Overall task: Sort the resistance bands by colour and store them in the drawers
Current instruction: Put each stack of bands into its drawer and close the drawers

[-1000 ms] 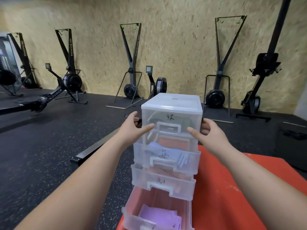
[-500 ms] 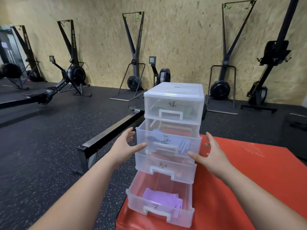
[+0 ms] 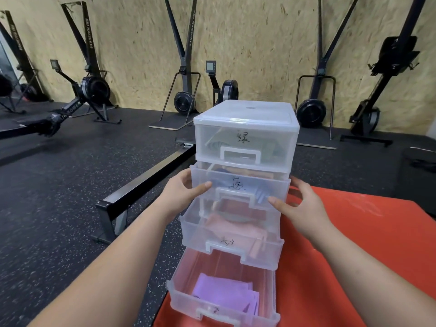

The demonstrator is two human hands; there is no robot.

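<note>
- Resistance bands point(image 3: 236, 230) lie folded flat inside a translucent plastic drawer unit point(image 3: 245, 114) on the near-left corner of a red mat, one colour to each tier.
- At far left, a black rowing machine point(image 3: 94, 89) stands on speckled black rubber flooring point(image 3: 59, 208) before a rough chipboard wall point(image 3: 132, 43).
- A black, square-section metal rail point(image 3: 146, 182) runs diagonally across the floor toward the unit.
- A person's left hand point(image 3: 181, 194) clasps the left front corner of the second drawer point(image 3: 278, 187), thumb pressed flat on the front and fingers curled round the side.
- The boxy top drawer point(image 3: 212, 142) is pushed in, with green bands behind its hand-lettered front.
- The second drawer, holding blue bands, juts slightly; the third drawer point(image 3: 195, 234), with pink bands, juts further.
- The bottom drawer point(image 3: 179, 296) is drawn out farthest, with purple bands in it.
- The right hand point(image 3: 304, 208) holds the second drawer's right front corner, thumb against the front, fingers spread and bent round the side.
- The smooth red mat point(image 3: 365, 232) fills the right foreground.
</note>
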